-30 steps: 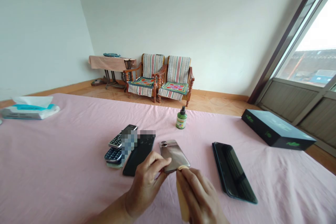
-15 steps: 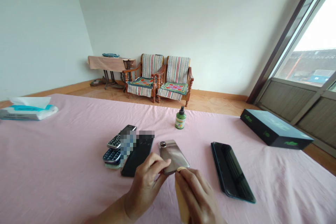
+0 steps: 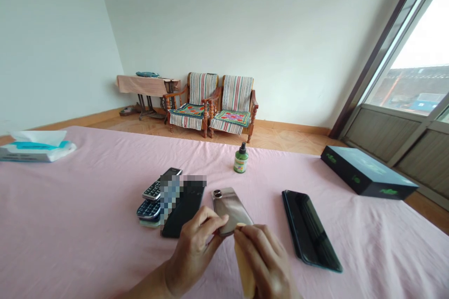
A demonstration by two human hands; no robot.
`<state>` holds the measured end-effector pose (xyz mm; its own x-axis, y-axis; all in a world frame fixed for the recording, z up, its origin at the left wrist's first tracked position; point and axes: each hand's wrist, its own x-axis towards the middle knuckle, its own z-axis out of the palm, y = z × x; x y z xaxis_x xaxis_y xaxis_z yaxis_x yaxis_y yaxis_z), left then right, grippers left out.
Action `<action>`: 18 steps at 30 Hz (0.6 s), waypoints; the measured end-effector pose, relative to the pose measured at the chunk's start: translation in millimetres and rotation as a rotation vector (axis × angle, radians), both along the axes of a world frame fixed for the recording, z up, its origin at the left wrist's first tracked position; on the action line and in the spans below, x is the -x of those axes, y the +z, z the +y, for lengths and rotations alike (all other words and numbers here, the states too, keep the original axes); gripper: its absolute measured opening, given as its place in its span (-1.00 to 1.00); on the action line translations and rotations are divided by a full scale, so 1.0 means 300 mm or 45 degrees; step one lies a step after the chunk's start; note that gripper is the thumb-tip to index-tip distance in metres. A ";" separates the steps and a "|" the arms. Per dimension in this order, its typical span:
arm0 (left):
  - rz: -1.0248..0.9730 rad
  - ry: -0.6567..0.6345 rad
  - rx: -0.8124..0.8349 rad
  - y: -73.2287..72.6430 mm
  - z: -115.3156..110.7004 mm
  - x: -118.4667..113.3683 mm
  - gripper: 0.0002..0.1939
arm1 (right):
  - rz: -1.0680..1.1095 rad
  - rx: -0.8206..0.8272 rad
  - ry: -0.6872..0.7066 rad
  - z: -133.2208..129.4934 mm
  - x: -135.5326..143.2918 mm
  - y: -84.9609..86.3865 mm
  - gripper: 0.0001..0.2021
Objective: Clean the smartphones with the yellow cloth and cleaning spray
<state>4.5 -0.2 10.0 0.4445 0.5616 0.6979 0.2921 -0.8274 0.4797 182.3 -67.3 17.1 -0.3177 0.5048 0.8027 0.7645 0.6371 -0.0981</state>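
A shiny silver-brown phone (image 3: 231, 208) lies back up, its camera lenses at the far left corner. My left hand (image 3: 198, 247) pinches its near left edge between thumb and fingers. In my right hand (image 3: 264, 259) is a yellow cloth (image 3: 244, 266), which hangs toward me and meets the phone's near right corner. Left of the phone is a black phone (image 3: 184, 210), partly blurred out, beside several keypad phones (image 3: 149, 209) in a pile. Another black phone (image 3: 312, 231) lies to the right of my right hand.
A green spray bottle (image 3: 241, 159) stands beyond the phones on the pink cloth (image 3: 87, 243). A black box (image 3: 368, 173) sits at the right, a tissue pack (image 3: 38, 147) at the far left. Two wooden chairs (image 3: 231, 112) and a covered sewing table (image 3: 142, 85) stand by the wall.
My right hand has shifted very slightly at the phone's near edge, and the yellow cloth hangs a little differently. My left hand keeps its grip.
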 end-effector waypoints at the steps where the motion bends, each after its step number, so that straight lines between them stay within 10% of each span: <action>1: 0.019 0.001 -0.001 -0.005 0.001 0.002 -0.78 | 0.040 0.022 -0.041 0.003 -0.004 0.000 -0.66; 18: 0.639 -0.184 -0.081 -0.012 -0.008 -0.013 -0.87 | 0.380 0.817 -0.094 0.051 -0.018 -0.058 -0.78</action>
